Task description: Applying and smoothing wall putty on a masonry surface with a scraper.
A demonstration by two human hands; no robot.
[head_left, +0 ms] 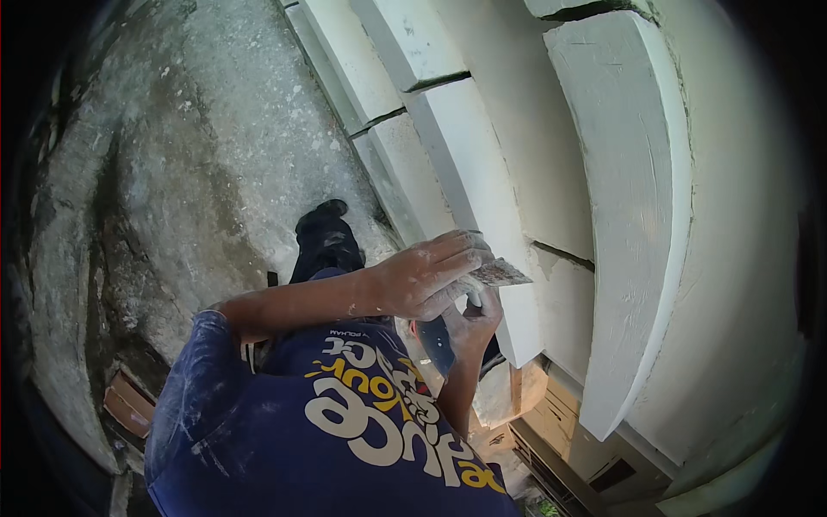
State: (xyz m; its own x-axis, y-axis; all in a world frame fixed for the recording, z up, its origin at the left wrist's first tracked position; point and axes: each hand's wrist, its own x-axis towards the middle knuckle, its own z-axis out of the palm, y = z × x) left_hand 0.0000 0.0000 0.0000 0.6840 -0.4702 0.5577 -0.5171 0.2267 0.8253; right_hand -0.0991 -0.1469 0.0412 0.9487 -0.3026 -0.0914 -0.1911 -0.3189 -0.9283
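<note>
My left hand (439, 274), dusty with white powder, is closed on a putty knife. Its plaster-smeared blade (506, 273) sticks out to the right of the fingers. Just below, my right hand (476, 323) is closed around a pale, rounded handle (473, 302). A flat blue-grey blade (436, 344), with small dots on it, lies beside that hand and seems to belong to the handle. The hands are close together, and the left fingers partly cover the right hand's grip. Both tools are held in front of my chest, beside a white-coated ledge.
Long white stepped ledges (465, 146) with dark gaps run along the right. A curved white slab (624, 172) stands out beyond them. A rough, spattered grey floor (215, 129) spreads to the left. A brown block (129, 403) lies at lower left, and a cardboard box (527, 385) at lower right.
</note>
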